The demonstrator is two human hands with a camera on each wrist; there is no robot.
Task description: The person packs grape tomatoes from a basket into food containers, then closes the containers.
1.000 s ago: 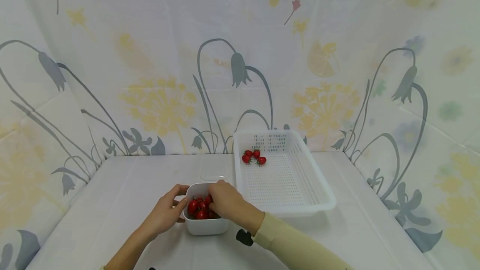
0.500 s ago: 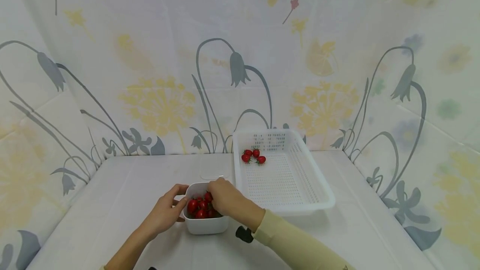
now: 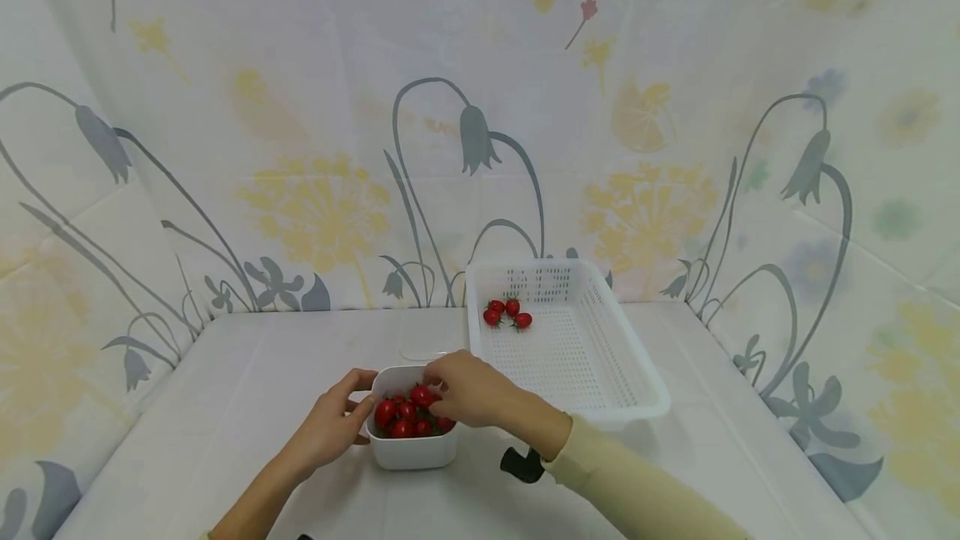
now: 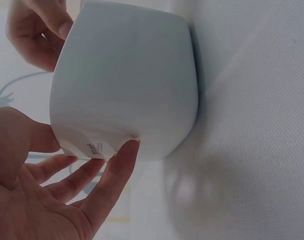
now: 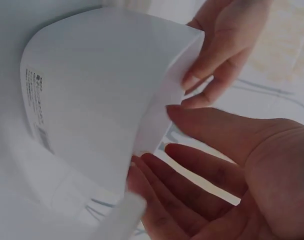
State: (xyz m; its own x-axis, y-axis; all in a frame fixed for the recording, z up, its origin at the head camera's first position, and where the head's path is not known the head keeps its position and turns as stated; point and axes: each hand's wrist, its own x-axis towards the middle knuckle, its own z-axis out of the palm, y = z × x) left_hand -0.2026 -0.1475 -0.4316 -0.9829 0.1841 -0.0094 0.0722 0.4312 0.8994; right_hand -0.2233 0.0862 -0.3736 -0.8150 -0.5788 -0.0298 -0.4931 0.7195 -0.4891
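Observation:
A small white container full of red cherry tomatoes stands on the table. At its left side my left hand holds it; in the left wrist view the thumb is by the rim and the fingertips lie against the outer wall. Over the right part of the opening is my right hand. Seen from the right wrist, its thumb and fingers are apart at the rim, with no tomato visible between them. Part of the inside is hidden behind this hand.
Behind and to the right stands a white perforated basket, with several cherry tomatoes in its back left corner. A clear, lid-like piece lies behind the container. A patterned curtain rises behind the table.
My right hand has drawn back slightly to the right and its fingers have loosened, uncovering more tomatoes. The left hand and the container have stayed where they were.

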